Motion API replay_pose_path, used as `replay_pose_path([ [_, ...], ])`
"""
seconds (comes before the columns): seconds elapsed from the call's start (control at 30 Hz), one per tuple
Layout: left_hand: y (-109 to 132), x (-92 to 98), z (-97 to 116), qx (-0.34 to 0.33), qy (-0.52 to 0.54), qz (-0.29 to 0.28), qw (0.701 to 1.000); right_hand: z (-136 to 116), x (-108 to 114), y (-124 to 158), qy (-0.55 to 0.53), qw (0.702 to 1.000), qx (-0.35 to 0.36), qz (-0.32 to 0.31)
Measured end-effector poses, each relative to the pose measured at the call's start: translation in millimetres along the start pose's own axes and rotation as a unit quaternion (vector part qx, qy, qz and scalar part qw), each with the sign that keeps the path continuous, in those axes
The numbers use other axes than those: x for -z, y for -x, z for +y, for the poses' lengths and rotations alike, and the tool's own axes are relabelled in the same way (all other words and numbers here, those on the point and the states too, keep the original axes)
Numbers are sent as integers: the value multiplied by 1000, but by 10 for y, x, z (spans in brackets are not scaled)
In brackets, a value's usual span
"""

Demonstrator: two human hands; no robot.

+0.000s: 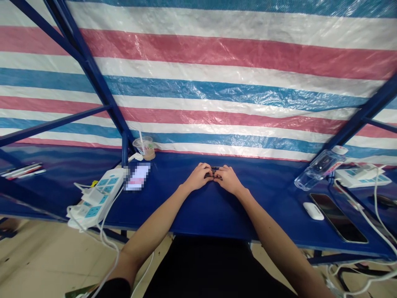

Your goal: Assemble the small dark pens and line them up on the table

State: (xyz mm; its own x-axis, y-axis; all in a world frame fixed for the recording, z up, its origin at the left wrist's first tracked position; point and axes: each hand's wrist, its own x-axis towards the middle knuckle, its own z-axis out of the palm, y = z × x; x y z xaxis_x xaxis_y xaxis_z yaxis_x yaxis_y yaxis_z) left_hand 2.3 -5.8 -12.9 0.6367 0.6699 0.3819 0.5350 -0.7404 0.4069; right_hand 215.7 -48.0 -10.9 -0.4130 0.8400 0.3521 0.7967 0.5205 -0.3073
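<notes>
My left hand (199, 176) and my right hand (228, 179) meet near the middle of the blue tabletop (204, 215). Fingers of both hands are curled around small dark thin pieces (214, 168), one hand at each end. The pieces look like short dark rods, but my fingers cover much of them and their kind is too small to make out. Both forearms reach in from the near edge, and the hands are at or just above the table surface.
To the left are a power strip (104, 192) with cables, a lit phone (137, 177) and a plastic cup with a straw (145, 147). At right lie a water bottle (319, 169), a white earbud case (313, 211) and a dark phone (338, 217). Blue frame bars (105, 91) rise behind.
</notes>
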Motion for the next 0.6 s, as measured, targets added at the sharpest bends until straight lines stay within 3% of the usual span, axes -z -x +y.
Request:
replay_pose_path([
  [0.27, -11, 4, 78, -16, 15, -5, 1000, 7, 14, -14, 31, 999, 12, 39],
  [0.6, 3, 103, 152, -46, 30, -51, 997, -36, 41, 7, -47, 998, 16, 49],
])
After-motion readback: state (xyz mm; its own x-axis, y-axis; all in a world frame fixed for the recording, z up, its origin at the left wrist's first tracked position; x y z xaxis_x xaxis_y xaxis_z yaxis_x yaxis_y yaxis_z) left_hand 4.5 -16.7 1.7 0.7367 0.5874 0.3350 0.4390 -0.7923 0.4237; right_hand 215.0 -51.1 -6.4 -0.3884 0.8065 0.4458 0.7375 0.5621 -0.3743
